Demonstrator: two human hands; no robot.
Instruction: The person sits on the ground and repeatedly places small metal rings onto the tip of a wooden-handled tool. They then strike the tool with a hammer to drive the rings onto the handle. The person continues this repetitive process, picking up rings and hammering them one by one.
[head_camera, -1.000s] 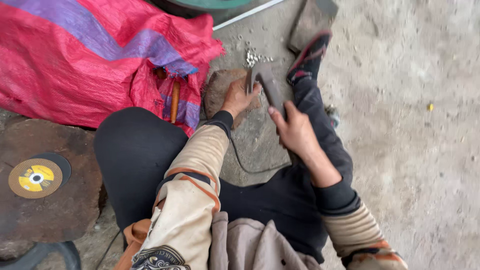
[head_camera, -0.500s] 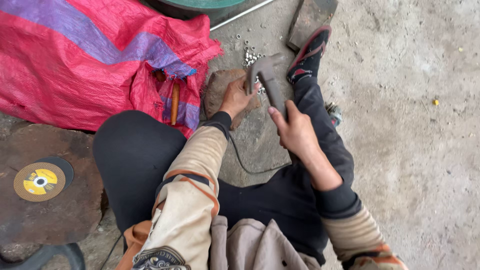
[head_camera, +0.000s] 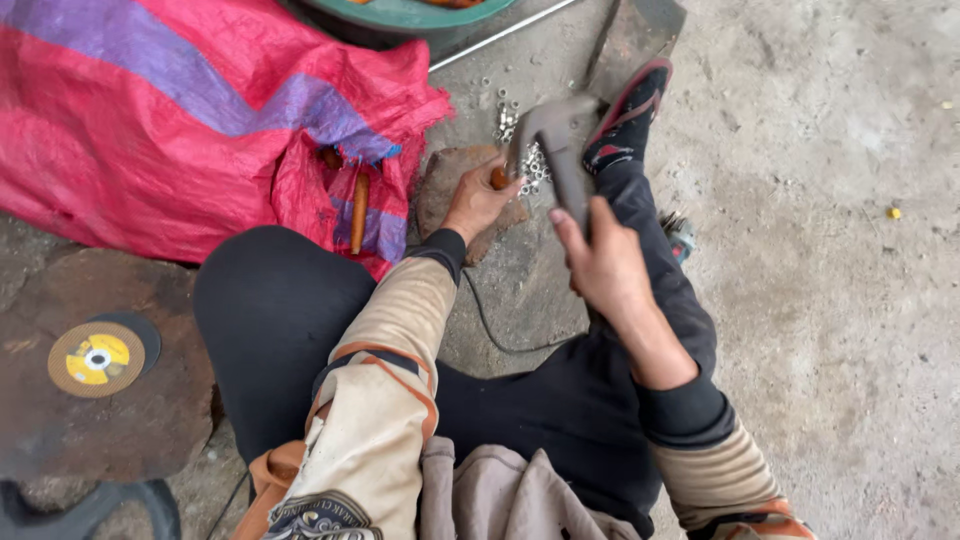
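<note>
I sit on the ground with my legs out in front. My right hand (head_camera: 600, 262) grips the handle of a grey hammer (head_camera: 556, 140), whose head is raised above a brown stone (head_camera: 440, 190). My left hand (head_camera: 478, 200) rests on that stone and pinches a small orange-brown piece (head_camera: 497, 178) against it. A scatter of small silvery metal bits (head_camera: 520, 150) lies just beyond the stone, next to my shoe (head_camera: 625, 115).
A large red and purple woven sack (head_camera: 180, 130) lies at the left, with a wooden handle (head_camera: 358, 210) poking from it. A yellow-labelled cutting disc (head_camera: 97, 358) sits on a flat stone. A green basin (head_camera: 410, 12), a metal rod (head_camera: 500, 35) and a black cable (head_camera: 500, 335) are nearby.
My right hand has lifted the hammer up and away from the stone, so its head now hangs higher. My left hand has stayed on the stone.
</note>
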